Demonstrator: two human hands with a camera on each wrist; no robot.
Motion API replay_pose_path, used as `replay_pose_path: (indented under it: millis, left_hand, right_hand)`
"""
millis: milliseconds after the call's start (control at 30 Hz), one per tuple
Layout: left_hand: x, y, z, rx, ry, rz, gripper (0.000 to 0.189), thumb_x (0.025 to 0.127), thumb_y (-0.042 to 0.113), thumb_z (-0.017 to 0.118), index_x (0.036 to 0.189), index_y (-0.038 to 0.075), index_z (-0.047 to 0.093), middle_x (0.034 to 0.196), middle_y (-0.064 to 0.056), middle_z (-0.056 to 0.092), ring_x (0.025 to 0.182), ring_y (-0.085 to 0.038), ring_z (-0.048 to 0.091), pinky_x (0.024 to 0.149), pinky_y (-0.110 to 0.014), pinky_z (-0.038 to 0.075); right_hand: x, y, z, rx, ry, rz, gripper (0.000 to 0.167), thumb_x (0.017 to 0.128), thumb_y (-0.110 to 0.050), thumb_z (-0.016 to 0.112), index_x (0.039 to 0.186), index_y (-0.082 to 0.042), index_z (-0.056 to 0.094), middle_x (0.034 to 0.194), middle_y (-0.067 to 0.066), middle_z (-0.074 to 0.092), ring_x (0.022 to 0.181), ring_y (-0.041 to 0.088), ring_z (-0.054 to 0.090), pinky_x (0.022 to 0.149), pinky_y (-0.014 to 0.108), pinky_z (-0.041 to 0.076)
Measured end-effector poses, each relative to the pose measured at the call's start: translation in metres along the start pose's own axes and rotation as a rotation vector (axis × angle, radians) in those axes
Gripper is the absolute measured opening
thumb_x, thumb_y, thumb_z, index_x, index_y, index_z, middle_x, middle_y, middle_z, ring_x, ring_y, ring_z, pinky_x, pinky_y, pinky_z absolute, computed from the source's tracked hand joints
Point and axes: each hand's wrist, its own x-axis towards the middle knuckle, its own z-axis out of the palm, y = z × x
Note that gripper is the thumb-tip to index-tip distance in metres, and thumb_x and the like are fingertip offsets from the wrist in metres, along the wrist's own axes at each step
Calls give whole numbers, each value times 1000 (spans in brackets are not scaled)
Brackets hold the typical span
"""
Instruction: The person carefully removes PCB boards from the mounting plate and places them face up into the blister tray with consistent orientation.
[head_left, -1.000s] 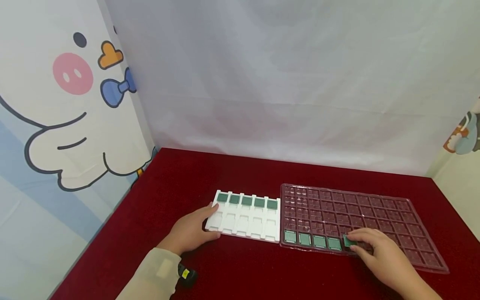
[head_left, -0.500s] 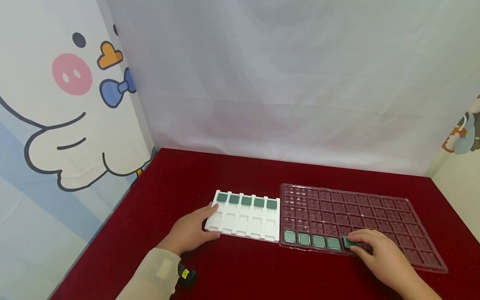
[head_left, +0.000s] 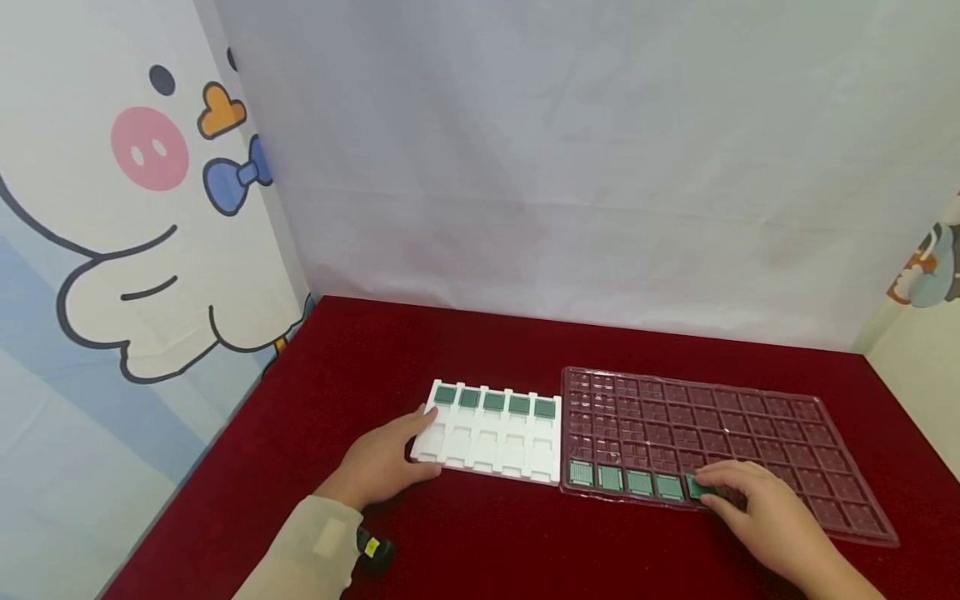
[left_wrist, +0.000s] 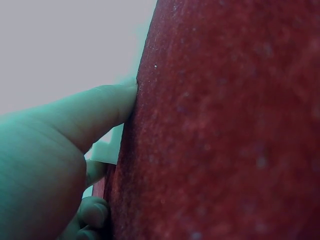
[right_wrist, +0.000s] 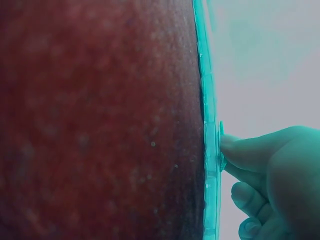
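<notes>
My left hand [head_left: 386, 461] grips the left end of a white tray [head_left: 487, 446], with the thumb at its near corner and the fingers along its far side. Green square chips [head_left: 493, 402] fill the far row of that tray. In the left wrist view the thumb [left_wrist: 107, 102] touches the tray's edge. My right hand [head_left: 768, 512] pinches a green chip [head_left: 695, 487] at the near row of a clear plastic tray [head_left: 780, 433]. Several similar chips [head_left: 639, 482] lie in pockets to its left. Edge-on, the pinched chip [right_wrist: 222, 131] shows at the clear tray's upper face.
The trays stand side by side on a dark red cloth [head_left: 525, 542]. Behind the table hangs a white curtain [head_left: 570, 167], and a cartoon-printed cloth [head_left: 187, 275] hangs at the left. A black wrist device [head_left: 375, 550] sits at my left sleeve.
The chip between my right fingers has come down slightly and looks flatter against the clear tray. My left hand and both trays have stayed in place.
</notes>
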Motion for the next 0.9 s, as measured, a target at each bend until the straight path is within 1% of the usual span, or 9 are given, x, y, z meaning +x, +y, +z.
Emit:
replay_pose_path:
  millis: [467,600,700,900]
  left_hand:
    - [1,0,1,-4,6,1,83,86,32,84,158,18,45,162,-4,41,145,-28,43,115,-53,38]
    - [0,2,-1,-2,0,5,83,86,32,84,158,18,45,162,-4,41,145,-28,43,115,-52,38]
    - [0,1,-1,7,2,9,82,86,32,84,158,18,45,162,-5,41,145,-29,43,115,-52,38]
    - [2,-1,2,7,4,-3,83,86,33,84,158,19,44,163,-3,40,145,-27,42,116,-52,37]
  right_hand:
    - [1,-2,-2,8,-8,6,24,87,-10,82,111,-12,78,117,11,71,112,40,65,88,59,55]
    - [3,-6,-4,7,18,-24,26,87,-11,82,112,-12,78,116,8,71,110,38,66,87,58,55]
    - [4,-10,-6,-6,48,-53,27,86,-11,83,113,-11,77,115,7,72,108,35,66,85,54,56]
    - [11,-18,-10,-23,77,-72,27,86,-10,83,113,-11,77,117,7,71,105,31,67,80,49,58]
